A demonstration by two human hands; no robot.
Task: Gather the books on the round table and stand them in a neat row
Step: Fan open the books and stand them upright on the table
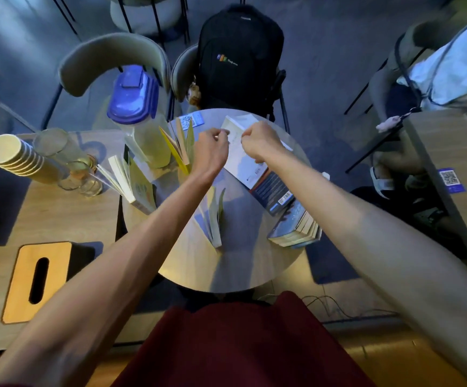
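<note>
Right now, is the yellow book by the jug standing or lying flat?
Standing. The yellow book is upright on its edge, covers fanned open, beside the jug.

You face a black backpack (239,55) on a chair; a curved grey chair (109,58) stands to its left, blue-grey carpet (324,65) lies around it, a wooden table (450,146) to its right.

The round table (235,263) is showing a smooth, pale wood-grain top with a soft sheen. The white book (243,155) is looking matt paper; the dark book (274,191) is shining glossy. The pitcher (143,129) is looking clear plastic, its blue lid (132,93) glossy. The backpack (240,51) is showing matt black cloth.
</note>
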